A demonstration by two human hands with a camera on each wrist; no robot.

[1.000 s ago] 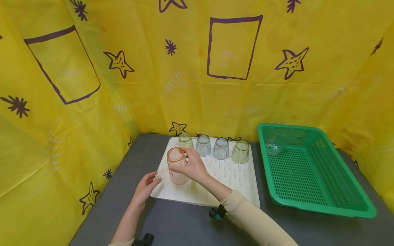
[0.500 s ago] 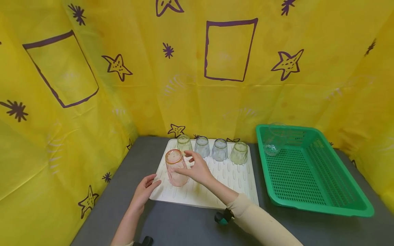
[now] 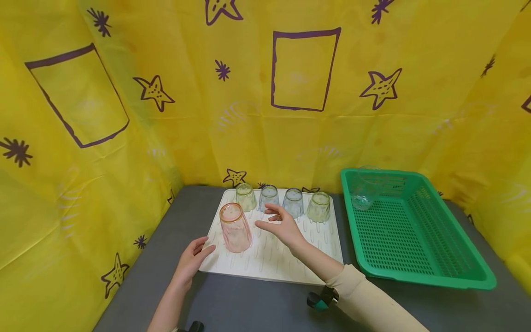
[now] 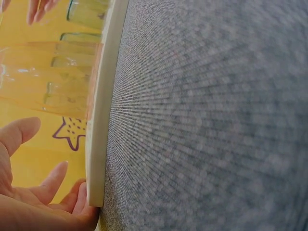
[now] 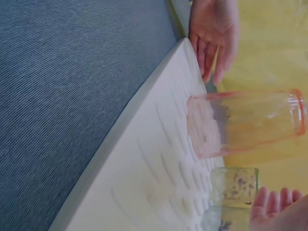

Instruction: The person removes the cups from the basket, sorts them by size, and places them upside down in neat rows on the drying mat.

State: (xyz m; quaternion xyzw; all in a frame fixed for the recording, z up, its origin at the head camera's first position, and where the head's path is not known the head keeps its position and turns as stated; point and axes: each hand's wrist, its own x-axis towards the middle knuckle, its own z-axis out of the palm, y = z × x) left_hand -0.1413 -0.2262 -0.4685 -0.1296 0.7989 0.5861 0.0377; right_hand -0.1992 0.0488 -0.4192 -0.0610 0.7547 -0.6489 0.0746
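A tall pink glass [image 3: 235, 230] stands upside down on the white ridged drying tray [image 3: 274, 258], near its left side. My right hand [image 3: 284, 228] hovers over the tray to the right of that glass, thumb and fingers apart and holding nothing. At the tray's left edge is my left hand [image 3: 191, 258], its fingers loosely bent; in the left wrist view the lower fingers [image 4: 79, 197] touch the tray's rim. Along the back of the tray, green glasses [image 3: 245, 198] [image 3: 319, 207] and bluish glasses [image 3: 268, 198] [image 3: 293, 203] stand in a row, also upside down.
A green plastic basket [image 3: 419, 276] sits to the right of the tray on the dark grey table [image 3: 249, 304]. Inside its back left corner leans a clear glass [image 3: 365, 193]. A yellow patterned cloth [image 3: 199, 115] hangs behind and at the sides.
My right hand has let go of the pink glass and drawn away to the right. The glass stays on the tray. My left hand remains at the tray's left edge.
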